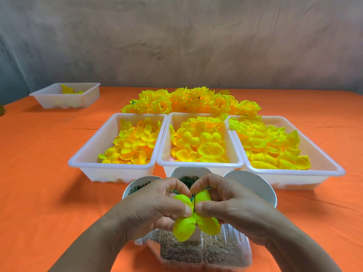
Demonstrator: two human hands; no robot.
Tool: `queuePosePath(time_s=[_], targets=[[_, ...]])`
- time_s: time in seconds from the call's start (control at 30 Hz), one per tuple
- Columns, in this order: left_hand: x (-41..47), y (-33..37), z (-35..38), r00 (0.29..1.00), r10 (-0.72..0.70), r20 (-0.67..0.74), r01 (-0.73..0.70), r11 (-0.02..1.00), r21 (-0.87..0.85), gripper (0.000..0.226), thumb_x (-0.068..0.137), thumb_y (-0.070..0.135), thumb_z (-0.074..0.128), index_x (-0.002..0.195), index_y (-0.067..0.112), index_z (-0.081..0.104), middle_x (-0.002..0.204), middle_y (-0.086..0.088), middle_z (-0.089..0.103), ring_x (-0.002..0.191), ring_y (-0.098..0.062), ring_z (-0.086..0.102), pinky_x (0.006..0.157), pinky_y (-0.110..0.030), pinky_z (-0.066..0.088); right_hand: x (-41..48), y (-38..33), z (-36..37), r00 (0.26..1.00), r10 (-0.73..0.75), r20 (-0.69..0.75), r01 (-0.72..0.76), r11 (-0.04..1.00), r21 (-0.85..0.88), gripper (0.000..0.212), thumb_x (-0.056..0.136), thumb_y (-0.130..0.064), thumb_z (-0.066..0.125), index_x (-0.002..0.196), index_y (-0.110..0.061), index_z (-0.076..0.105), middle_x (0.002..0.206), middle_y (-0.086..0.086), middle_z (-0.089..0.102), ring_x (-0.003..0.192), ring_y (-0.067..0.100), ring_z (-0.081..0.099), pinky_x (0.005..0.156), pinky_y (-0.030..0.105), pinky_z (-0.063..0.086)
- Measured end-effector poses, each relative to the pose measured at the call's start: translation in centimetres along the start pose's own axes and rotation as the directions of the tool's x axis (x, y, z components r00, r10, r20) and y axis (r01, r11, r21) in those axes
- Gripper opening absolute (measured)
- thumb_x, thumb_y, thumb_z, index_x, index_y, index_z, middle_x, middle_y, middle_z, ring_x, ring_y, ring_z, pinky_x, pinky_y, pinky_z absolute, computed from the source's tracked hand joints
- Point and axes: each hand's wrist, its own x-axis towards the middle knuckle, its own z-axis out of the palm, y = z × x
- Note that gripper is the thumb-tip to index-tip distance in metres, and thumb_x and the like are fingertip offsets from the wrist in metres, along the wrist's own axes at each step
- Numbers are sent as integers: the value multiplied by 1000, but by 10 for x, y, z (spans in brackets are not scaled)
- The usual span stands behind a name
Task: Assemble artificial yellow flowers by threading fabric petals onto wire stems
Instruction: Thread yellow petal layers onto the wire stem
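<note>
My left hand (155, 208) and my right hand (229, 203) meet at the table's near edge and together pinch a yellow fabric petal piece (188, 227). A thin dark wire stem (194, 202) runs upright through its centre, between my thumbs and forefingers. Behind my hands stand three white trays of loose yellow petals: left (88, 158), middle (199, 164) and right (322, 167). A heap of finished yellow flowers (192, 101) lies beyond the trays.
White bowls sit just behind my hands: left (133, 185) and middle (188, 174) hold dark green parts, right (253, 183) shows its white side. A clear plastic box (196, 250) of brown bits lies under my hands. A smaller white tray (66, 96) stands far left on the orange tablecloth (39, 173).
</note>
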Motion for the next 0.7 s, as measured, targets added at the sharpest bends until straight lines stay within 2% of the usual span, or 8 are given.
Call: queuePosePath(time_s=[0.1,0.33,0.57,0.7], targets=[[0,-3,1,999,-31,-12,31,999,16,44,62,4,72,105,5,60,86,-12,62,77,-28,61,63,-37,58,0,5,2,1000,18,-10,-18,1000,-10,21,83,-6,68,99,-20,64,64,-2,55,56,12,48,49,22,38],[1,1,3,999,-44,-30,46,996,78,43,62,6,72,104,4,60,78,-7,64,70,-25,64,58,-33,57,0,6,2,999,30,-44,-32,999,-37,20,83,-9,71,99,-18,63,50,-11,47,46,7,45,45,19,37],[1,4,6,998,-43,-40,48,991,124,44,61,6,69,103,4,59,75,-6,63,63,-22,65,55,-31,55,0,7,1,999,46,-25,-47,999,-8,16,86,-6,69,99,-15,63,52,-8,49,47,9,46,45,19,38],[0,7,4,999,-28,-28,32,989,146,44,65,7,70,107,4,60,85,-10,62,75,-25,67,61,-33,58,-3,5,-1,999,39,-9,-39,999,-12,15,87,-9,68,100,-15,63,61,-1,53,52,14,50,48,22,42]])
